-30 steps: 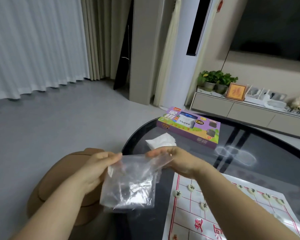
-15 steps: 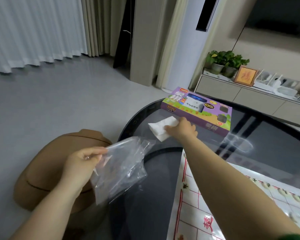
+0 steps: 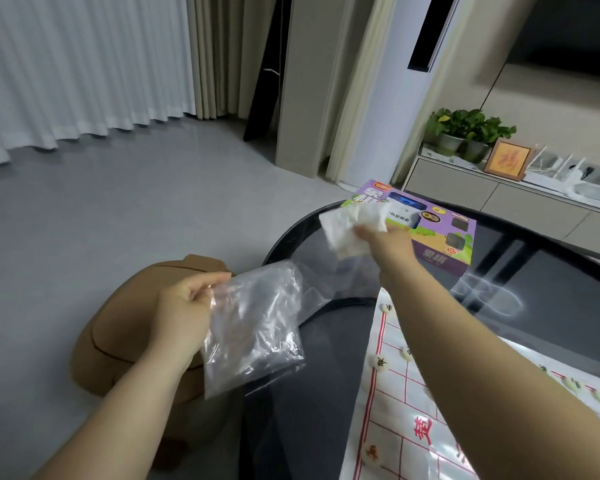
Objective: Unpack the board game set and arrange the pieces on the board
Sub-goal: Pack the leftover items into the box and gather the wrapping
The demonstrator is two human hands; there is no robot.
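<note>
My left hand (image 3: 184,306) pinches the top corner of an empty clear plastic bag (image 3: 257,327), which hangs over the table's near left edge. My right hand (image 3: 388,244) reaches forward and grips a crumpled white paper (image 3: 350,226), lifted just above the glass in front of the purple game box (image 3: 440,233). The white board sheet with red lines (image 3: 406,410) lies at lower right, partly under my right forearm. Several pale round pieces (image 3: 378,363) sit on its grid.
The round dark glass table (image 3: 534,292) fills the right half. A brown stool (image 3: 125,327) stands on the grey floor left of it. Behind the table runs a low cabinet (image 3: 520,199) with potted plants and a framed picture.
My right hand left the bag, reached to the white paper by the box, and has now lifted it off the glass. The left hand keeps the bag alone.
</note>
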